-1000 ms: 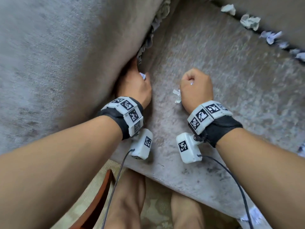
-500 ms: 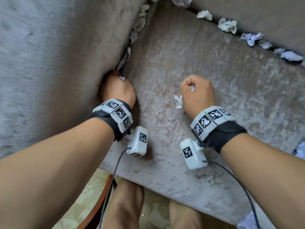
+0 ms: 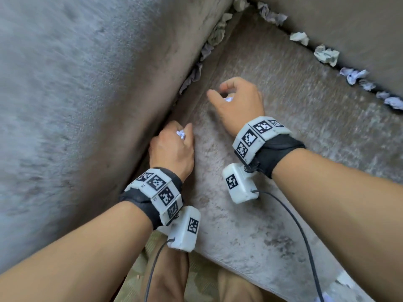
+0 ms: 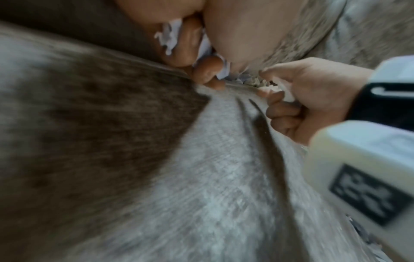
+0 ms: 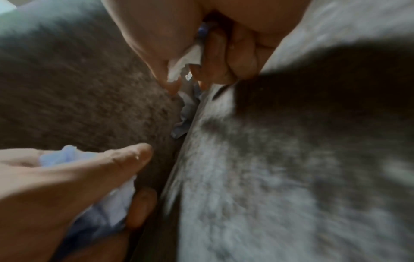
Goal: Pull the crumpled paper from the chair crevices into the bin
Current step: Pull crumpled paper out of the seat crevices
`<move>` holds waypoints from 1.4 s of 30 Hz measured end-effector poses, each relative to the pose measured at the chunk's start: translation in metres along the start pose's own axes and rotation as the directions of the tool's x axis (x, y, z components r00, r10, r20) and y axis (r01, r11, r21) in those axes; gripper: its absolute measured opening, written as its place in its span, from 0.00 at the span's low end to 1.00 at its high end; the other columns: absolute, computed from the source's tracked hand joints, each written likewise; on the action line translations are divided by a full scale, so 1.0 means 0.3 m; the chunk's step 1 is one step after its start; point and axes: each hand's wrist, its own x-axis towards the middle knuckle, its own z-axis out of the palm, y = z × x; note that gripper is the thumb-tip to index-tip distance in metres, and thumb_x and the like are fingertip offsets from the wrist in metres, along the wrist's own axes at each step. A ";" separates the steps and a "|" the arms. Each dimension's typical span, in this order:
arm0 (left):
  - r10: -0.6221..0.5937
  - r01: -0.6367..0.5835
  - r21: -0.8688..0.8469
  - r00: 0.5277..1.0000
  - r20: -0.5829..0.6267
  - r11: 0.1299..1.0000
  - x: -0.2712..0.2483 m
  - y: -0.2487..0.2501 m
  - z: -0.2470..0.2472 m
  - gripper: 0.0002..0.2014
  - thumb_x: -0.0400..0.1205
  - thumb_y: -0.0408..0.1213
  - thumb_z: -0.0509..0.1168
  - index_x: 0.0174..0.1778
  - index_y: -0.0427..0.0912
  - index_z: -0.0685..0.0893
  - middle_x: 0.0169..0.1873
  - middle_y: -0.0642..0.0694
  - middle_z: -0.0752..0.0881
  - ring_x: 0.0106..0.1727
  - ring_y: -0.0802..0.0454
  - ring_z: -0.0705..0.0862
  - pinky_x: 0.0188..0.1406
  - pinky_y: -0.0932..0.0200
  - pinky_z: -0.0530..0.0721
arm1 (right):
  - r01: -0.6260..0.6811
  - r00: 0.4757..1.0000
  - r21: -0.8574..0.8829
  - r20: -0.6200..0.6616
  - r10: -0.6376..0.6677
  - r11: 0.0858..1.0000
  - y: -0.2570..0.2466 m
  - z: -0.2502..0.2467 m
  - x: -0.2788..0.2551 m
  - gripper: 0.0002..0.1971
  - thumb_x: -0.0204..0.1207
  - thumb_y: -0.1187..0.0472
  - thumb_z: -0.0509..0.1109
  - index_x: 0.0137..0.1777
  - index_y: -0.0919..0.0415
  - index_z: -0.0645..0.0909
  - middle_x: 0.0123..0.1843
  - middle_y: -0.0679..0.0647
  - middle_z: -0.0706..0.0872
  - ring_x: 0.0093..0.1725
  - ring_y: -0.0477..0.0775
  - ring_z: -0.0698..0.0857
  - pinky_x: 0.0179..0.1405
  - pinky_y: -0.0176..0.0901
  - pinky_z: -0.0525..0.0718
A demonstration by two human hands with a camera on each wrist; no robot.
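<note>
I look down on a grey velvet chair seat (image 3: 283, 171). My left hand (image 3: 174, 140) lies at the left crevice and grips a wad of crumpled paper (image 3: 181, 134), also visible as the wad (image 4: 168, 39). Further in, my right hand (image 3: 218, 90) holds a paper wad (image 3: 227, 99) in its curled fingers. Its thumb and forefinger point at the crevice, close to the wedged paper (image 5: 186, 117). More crumpled paper (image 3: 196, 73) lines the left crevice. Several pieces (image 3: 326, 55) sit along the back crevice. No bin is in view.
The padded armrest (image 3: 87, 105) rises on the left and the backrest (image 3: 359, 22) at the top right. Cables (image 3: 301, 232) trail from both wrist cameras over the seat's front edge. A patterned rug (image 3: 196, 277) and my legs lie below. A paper scrap (image 3: 344, 280) lies at the seat's front right.
My right hand moved from the middle of the seat forward to the left crevice, and its thumb and forefinger came out of the fist. My left hand drew back along the crevice, still holding paper.
</note>
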 end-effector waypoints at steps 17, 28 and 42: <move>0.008 -0.014 -0.090 0.998 -0.069 0.996 0.025 -0.092 0.010 0.19 0.84 0.45 0.61 0.71 0.52 0.77 0.54 0.44 0.88 0.56 0.42 0.85 0.59 0.50 0.81 | -0.035 0.998 0.013 -0.044 0.036 0.999 -0.088 0.093 0.078 0.19 0.76 0.54 0.62 0.25 0.62 0.77 0.24 0.51 0.80 0.36 0.60 0.79 0.32 0.45 0.70; 0.152 -0.151 0.015 0.988 -0.031 0.988 0.081 0.098 0.013 0.20 0.84 0.39 0.60 0.72 0.51 0.78 0.37 0.51 0.83 0.49 0.41 0.84 0.48 0.61 0.73 | -0.140 0.969 0.080 -0.196 0.154 0.987 0.082 -0.126 0.027 0.14 0.67 0.68 0.65 0.28 0.53 0.66 0.27 0.45 0.71 0.34 0.55 0.75 0.31 0.41 0.69; 0.196 -0.158 0.332 0.977 -0.083 0.930 0.318 0.333 0.122 0.18 0.80 0.38 0.57 0.65 0.55 0.78 0.53 0.49 0.87 0.53 0.40 0.83 0.44 0.58 0.69 | -0.139 0.981 0.223 -0.105 0.165 0.965 0.250 -0.271 -0.020 0.15 0.63 0.58 0.54 0.40 0.57 0.82 0.39 0.55 0.87 0.41 0.62 0.84 0.32 0.63 0.86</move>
